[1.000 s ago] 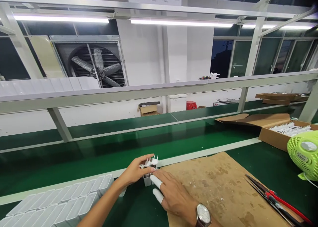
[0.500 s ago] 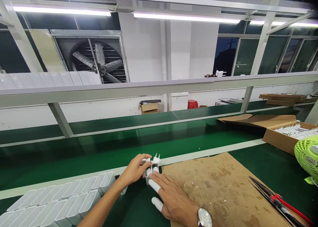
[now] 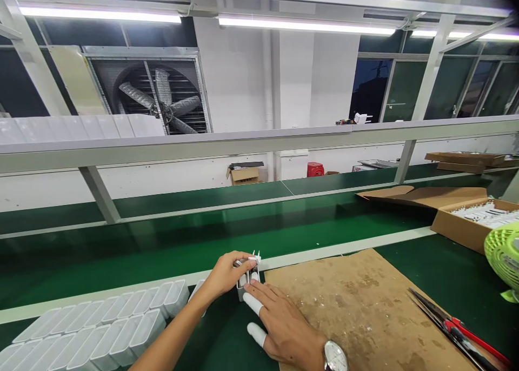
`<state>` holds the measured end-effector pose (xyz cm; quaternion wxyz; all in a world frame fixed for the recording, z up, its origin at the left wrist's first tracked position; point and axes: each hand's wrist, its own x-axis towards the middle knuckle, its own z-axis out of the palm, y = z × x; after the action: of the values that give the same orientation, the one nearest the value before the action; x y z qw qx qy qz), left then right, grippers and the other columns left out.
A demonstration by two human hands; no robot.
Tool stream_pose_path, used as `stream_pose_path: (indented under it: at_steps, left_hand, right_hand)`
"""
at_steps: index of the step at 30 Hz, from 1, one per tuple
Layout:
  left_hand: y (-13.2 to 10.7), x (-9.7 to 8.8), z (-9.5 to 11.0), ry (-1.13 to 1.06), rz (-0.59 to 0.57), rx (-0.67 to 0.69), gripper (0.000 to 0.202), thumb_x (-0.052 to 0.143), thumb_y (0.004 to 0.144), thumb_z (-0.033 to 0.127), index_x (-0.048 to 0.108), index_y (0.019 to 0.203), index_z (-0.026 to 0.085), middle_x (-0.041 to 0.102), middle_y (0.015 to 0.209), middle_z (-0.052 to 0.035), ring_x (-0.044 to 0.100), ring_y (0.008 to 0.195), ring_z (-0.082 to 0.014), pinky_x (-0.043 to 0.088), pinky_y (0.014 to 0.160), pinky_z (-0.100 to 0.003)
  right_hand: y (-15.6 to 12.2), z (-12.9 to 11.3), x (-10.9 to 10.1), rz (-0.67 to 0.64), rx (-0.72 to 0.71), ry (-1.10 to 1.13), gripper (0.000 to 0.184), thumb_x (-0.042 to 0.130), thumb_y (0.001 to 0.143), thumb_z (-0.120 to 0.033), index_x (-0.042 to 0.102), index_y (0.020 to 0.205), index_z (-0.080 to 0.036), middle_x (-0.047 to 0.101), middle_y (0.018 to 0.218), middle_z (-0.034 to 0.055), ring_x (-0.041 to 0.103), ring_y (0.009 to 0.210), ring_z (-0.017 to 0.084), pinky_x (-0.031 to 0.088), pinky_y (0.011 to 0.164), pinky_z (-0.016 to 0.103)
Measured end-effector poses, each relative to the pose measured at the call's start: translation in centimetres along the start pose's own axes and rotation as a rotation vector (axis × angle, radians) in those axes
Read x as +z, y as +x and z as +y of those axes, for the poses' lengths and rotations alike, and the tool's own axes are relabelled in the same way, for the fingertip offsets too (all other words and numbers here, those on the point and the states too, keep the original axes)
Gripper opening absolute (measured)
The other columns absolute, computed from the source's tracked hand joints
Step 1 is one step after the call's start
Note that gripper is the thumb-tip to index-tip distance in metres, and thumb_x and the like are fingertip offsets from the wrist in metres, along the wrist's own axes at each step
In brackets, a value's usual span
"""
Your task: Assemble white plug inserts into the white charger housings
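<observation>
A small white open-topped plastic case [image 3: 240,294] stands on the green bench by the pale strip, with white parts inside it. Over its far end is a white two-pin plug [image 3: 257,258], pins upward. My left hand [image 3: 227,273] is closed at the case, its thumb and forefinger on the plug. Part of the case is hidden behind these fingers. My right hand [image 3: 284,325] lies with fingers stretched out and thumb apart, its fingertips touching the near right side of the case. White finger cots cover its thumb and one finger.
Rows of white plastic cases [image 3: 101,328] stand at left. A stained brown cardboard sheet [image 3: 344,300] lies at right, with tweezers and red-handled tools [image 3: 450,325] on it. Farther right are an open carton [image 3: 458,227] of white parts and a green fan [image 3: 503,257].
My left thumb and fingers have moved a little right, onto the plug, which now sits lower at the case. My right hand has stayed almost still.
</observation>
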<state>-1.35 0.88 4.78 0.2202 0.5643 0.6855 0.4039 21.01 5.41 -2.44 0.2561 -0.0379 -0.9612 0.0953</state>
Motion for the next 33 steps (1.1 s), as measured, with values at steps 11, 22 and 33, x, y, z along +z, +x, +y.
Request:
stream_pose_path:
  at_steps: [11, 22, 33]
  left_hand:
    - [0.3, 0.9, -1.0, -0.105, 0.089, -0.127, 0.072, 0.064, 0.083, 0.082, 0.073, 0.108, 0.014, 0.072, 0.089, -0.0090, 0.056, 0.059, -0.0168, 0.041, 0.048, -0.027]
    - [-1.0, 0.4, -2.5, -0.251, 0.162, -0.147, 0.092, 0.082, 0.065, 0.065, 0.048, 0.136, 0.017, 0.057, 0.104, -0.0067, 0.064, 0.069, -0.0172, 0.052, 0.051, -0.028]
    - [-1.2, 1.3, -2.8, -0.183, 0.176, -0.140, 0.085, 0.069, 0.076, 0.067, 0.044, 0.139, 0.016, 0.063, 0.110, -0.0102, 0.057, 0.050, -0.0119, 0.048, 0.042, -0.028]
  right_hand:
    - [0.1, 0.0, -0.2, -0.028, 0.007, 0.027, 0.062, 0.052, 0.107, -0.033, 0.041, 0.164, -0.011, 0.040, 0.171, 0.0105, 0.031, 0.162, 0.026, 0.033, 0.133, 0.045]
    - [0.1, 0.1, -0.3, -0.036, -0.003, 0.018, 0.061, 0.050, 0.107, -0.032, 0.041, 0.163, -0.010, 0.036, 0.174, 0.0104, 0.028, 0.163, 0.027, 0.032, 0.133, 0.045]
    - [-0.1, -0.1, -0.4, -0.009, -0.023, -0.029, 0.061, 0.048, 0.109, -0.034, 0.040, 0.164, -0.011, 0.040, 0.172, 0.0095, 0.031, 0.162, 0.026, 0.039, 0.130, 0.043]
